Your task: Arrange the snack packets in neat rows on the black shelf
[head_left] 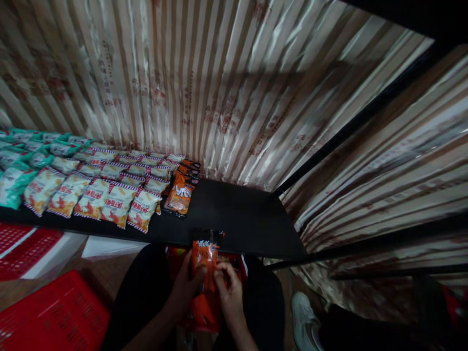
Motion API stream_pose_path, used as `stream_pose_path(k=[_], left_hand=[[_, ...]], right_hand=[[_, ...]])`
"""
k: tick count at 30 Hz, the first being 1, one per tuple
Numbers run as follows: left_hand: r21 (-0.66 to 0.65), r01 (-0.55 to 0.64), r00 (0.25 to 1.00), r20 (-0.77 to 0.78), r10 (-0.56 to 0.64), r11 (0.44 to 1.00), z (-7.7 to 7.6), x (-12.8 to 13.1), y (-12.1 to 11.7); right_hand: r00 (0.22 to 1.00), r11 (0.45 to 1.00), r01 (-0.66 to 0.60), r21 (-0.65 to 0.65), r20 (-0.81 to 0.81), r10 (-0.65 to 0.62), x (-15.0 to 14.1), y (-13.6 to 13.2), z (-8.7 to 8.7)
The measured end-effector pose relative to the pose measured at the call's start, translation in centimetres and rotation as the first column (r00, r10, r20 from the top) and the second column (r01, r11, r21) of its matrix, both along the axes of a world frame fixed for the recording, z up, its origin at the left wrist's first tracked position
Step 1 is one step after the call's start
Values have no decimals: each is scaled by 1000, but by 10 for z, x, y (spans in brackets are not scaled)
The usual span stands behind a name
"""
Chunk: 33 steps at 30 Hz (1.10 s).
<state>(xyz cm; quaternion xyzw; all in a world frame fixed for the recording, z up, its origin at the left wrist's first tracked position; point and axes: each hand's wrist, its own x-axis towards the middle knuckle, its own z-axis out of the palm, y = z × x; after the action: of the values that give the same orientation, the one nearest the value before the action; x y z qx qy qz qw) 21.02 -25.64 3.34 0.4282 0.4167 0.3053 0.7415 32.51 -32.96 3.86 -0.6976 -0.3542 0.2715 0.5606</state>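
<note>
One orange packet with a dark top (205, 251), held upright over the lap, just below the front edge of the black shelf (234, 209) as I see it. Two bare hands on it: left hand (190, 282), closed around its left side with the thumb across the front; right hand (229, 288), fingers curled and narrow, pinching its right side. One red container (239, 265), between the dark-clad knees (268, 292) and behind the hands, with more orange wrapping (204, 309) below the held item; I cannot tell how many pieces that is. On the shelf, from my left: several green packets (16, 184); rows of cream packets with striped edges (119, 204), five along the front; then a small group of orange-and-black packets (180, 192), the frontmost lying near the cream stock. Lower left, one red slotted basket (54, 314), and above it one red-and-white item (32, 248), partly cut off. Lower right, one white shoe (304, 317). Backdrop: striped, creased sheeting (219, 87) with red print, too blurred for me to read, crossed by a black bar (343, 136).
</note>
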Motion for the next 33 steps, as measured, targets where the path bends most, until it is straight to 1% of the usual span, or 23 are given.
stream_pose_path(k=[3, 6, 9, 12, 15, 18, 20, 22, 25, 28, 33], left_hand=[[11, -42, 999, -6, 42, 999, -1, 2, 8], [12, -70, 997, -41, 71, 997, -8, 3, 12], [-5, -45, 998, -33, 45, 999, -15, 5, 12], [62, -19, 1000, -19, 21, 998, -18, 6, 10], [114, 15, 999, -50, -9, 993, -14, 6, 9], [98, 31, 993, -116, -19, 995, -6, 5, 9], [72, 27, 991, -130, -17, 997, 1, 4, 9], [58, 32, 994, -108, -25, 998, 6, 3, 10], [84, 41, 994, -105, -32, 996, 11, 2, 13], [124, 35, 985, -171, -13, 992, 11, 0, 16], [162, 27, 960, -278, 19, 986, 0, -4, 16]], right_hand=[[989, 998, -63, 12, -135, 64, -1, 11, 6], [961, 992, -123, 23, -247, 125, -1, 18, 9], [946, 991, -126, -38, -305, 108, 1, 21, 7], [954, 988, -110, -113, -291, 73, 3, 21, 2], [948, 983, -126, -130, -308, 81, 4, 20, -1], [929, 987, -96, -131, -368, 42, 2, 21, 1], [920, 990, -70, -120, -392, 17, -1, 24, 5], [915, 995, -61, -81, -402, 23, -4, 26, 11], [905, 998, -58, -40, -424, 36, -10, 31, 20], [888, 997, -40, -61, -459, 8, -13, 34, 25], [870, 996, -27, -85, -493, -18, -16, 37, 23]])
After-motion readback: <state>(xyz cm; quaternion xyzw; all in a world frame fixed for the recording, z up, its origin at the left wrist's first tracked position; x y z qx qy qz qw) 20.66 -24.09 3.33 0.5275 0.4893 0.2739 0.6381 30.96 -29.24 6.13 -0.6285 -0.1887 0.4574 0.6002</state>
